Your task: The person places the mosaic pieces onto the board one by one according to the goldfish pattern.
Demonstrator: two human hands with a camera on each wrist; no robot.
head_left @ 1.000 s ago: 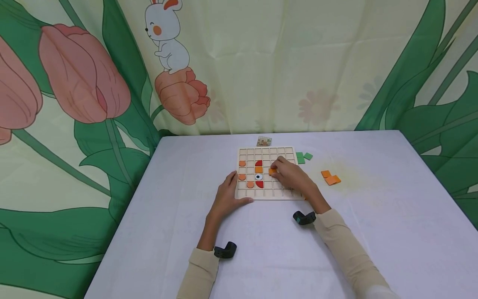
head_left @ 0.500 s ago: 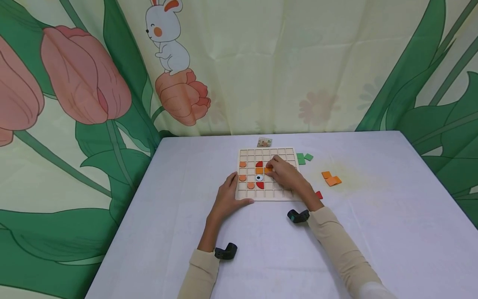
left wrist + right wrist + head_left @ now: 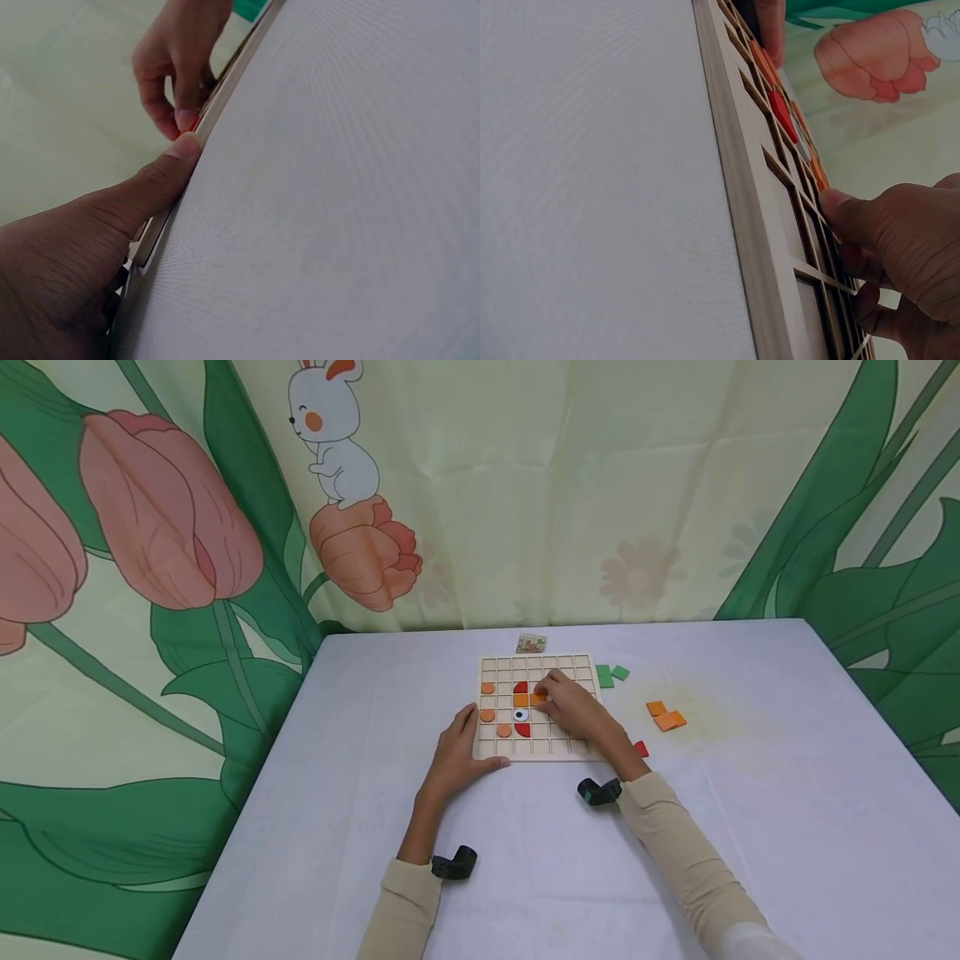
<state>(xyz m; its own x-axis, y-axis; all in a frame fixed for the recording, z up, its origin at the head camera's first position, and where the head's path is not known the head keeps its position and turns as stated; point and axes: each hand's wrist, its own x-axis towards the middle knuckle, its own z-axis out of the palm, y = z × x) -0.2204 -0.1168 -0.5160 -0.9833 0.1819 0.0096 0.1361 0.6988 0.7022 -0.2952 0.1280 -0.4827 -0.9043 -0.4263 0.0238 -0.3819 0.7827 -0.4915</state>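
A pale wooden grid board (image 3: 542, 747) lies on the table. My left hand (image 3: 459, 752) holds its near left corner, thumb along the front edge and fingers at the left side. Over the board's middle, my right hand (image 3: 576, 708) pinches an orange square tile (image 3: 536, 700) at the cell right of another orange square (image 3: 521, 701). In the same column sit a red piece (image 3: 521, 687), a white eye tile (image 3: 521, 715) and a second red piece (image 3: 522, 730). Orange round pieces (image 3: 487, 716) occupy cells on the left. The right wrist view shows the thumb (image 3: 840, 204) at an orange tile's end.
Green squares (image 3: 605, 677) lie off the board's far right corner. Loose orange tiles (image 3: 665, 721) are further right, and a red piece (image 3: 641, 749) shows beside the right forearm. A small patterned card (image 3: 531, 644) lies behind the board.
My right hand has moved a little left with the orange square, bringing it beside the other orange square, and has stayed there since. The left hand has kept its place.
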